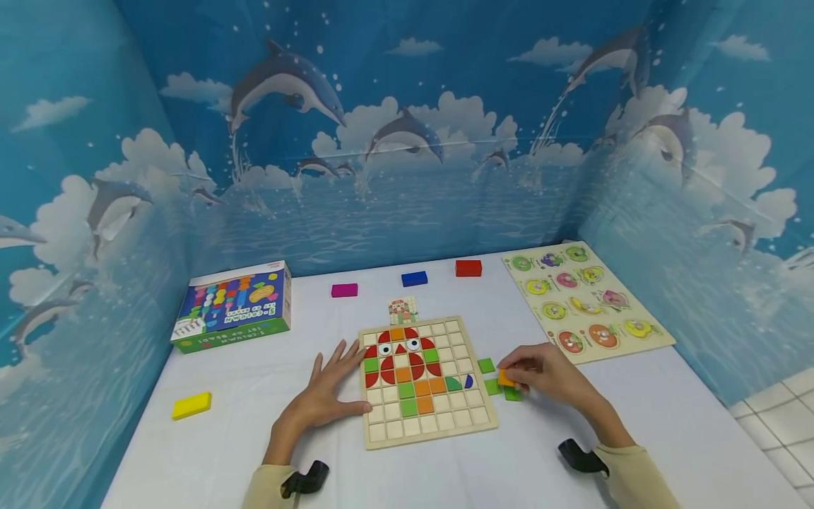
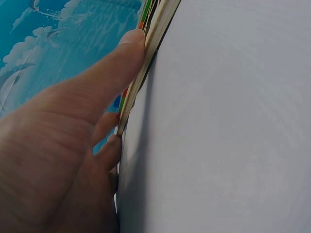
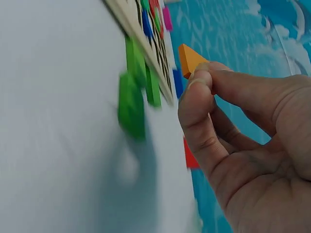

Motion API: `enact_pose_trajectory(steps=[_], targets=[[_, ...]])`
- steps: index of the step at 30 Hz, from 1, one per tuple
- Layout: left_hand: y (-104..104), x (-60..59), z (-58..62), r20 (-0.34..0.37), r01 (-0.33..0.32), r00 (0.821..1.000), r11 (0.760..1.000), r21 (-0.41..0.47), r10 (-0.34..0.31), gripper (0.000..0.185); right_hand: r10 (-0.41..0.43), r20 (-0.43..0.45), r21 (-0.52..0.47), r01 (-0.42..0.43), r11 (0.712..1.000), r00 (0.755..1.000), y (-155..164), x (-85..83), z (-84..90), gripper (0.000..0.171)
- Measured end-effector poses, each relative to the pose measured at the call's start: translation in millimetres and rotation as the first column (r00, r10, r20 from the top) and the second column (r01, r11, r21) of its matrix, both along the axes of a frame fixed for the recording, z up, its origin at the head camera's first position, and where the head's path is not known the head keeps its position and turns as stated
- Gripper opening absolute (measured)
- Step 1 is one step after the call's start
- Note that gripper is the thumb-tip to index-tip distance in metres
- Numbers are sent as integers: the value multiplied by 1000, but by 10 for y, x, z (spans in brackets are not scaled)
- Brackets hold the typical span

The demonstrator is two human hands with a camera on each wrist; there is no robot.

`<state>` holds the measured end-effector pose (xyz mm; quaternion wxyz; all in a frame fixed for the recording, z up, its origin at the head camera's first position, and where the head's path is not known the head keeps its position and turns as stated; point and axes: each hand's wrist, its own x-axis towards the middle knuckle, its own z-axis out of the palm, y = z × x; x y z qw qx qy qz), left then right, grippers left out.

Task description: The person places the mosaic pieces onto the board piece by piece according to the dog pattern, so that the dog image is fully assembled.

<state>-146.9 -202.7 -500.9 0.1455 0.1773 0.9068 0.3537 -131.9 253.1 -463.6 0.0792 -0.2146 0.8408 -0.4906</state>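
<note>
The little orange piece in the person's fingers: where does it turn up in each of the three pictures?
Head view: the orange piece is right of centre, pinched by the right hand, just right of the wooden puzzle board.
Left wrist view: not in it.
Right wrist view: upper middle, the orange piece juts from the fingertips.
Shared landmark: the wooden puzzle board's edge, upper left in the right wrist view.

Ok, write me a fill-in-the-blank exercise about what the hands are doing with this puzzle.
1. The right hand pinches a small ____ piece.
2. The left hand lies flat against the ____ edge of the wooden puzzle board.
3. The loose pieces beside the board's right edge are ____.
4. The block near the table's left edge is ____.

Missing words: orange; left; green; yellow
</note>
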Motion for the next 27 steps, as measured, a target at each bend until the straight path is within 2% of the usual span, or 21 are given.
enact_pose_trajectory(steps=[5, 12, 16, 22, 27], targets=[[-14, -3, -15, 2, -5, 1000, 1000, 0, 5, 108, 114, 66, -78, -108, 991, 991, -355, -57, -74, 14], [-18, -7, -13, -2, -5, 1000, 1000, 4, 5, 108, 257, 53, -142, -248, 958, 965, -739, -109, -140, 13], [-16, -6, -12, -4, -3, 1000, 1000, 1, 3, 107, 259, 65, -85, -253, 964, 964, -908, -119, -123, 7], [-14, -6, -21, -15, 1, 1000, 1000, 10, -1, 109, 235, -18, 89, -233, 969, 972, -1042, -140, -66, 7], [-18, 0, -32, -30, -3, 1000, 1000, 28, 4, 109, 235, -34, 163, -226, 960, 971, -1100, -152, -30, 11]])
